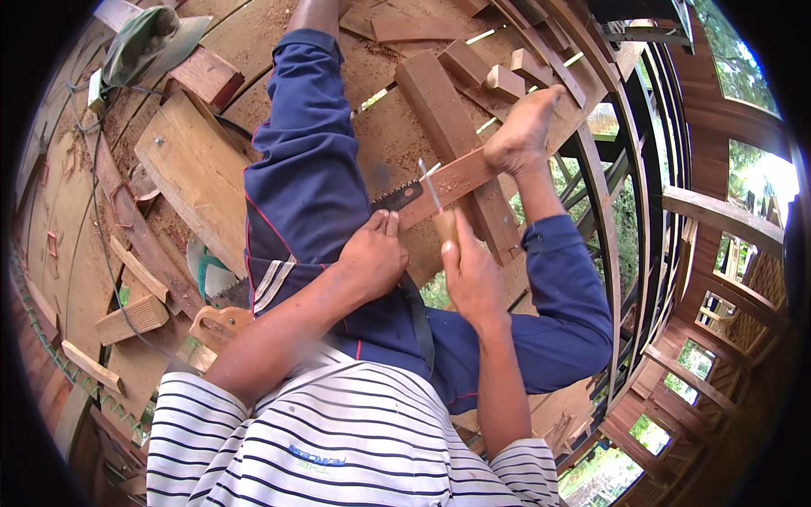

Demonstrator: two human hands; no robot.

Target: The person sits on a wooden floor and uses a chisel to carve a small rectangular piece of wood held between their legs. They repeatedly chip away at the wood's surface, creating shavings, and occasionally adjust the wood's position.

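My left hand (374, 256) is closed on a dark toothed saw blade (399, 198), pressing it against a reddish wooden plank (460, 176). The blade's teeth face up and away from me. My right hand (473, 275) grips the pale wooden handle of a file (430, 186), whose thin metal shaft points up close to the blade's end. Whether shaft and teeth touch, I cannot tell. My bare right foot (522, 135) rests at the plank's far end. By my left forearm lies a wooden saw handle (221, 326); whether it joins this blade is hidden.
A thick beam (435, 110) runs under the plank, with several cut wood blocks (505, 82) beyond. At left are a wide board (190, 160), a cap (144, 51), a cable (106, 220) and scattered offcuts (133, 319). Gaps and open framing (621, 228) lie at right.
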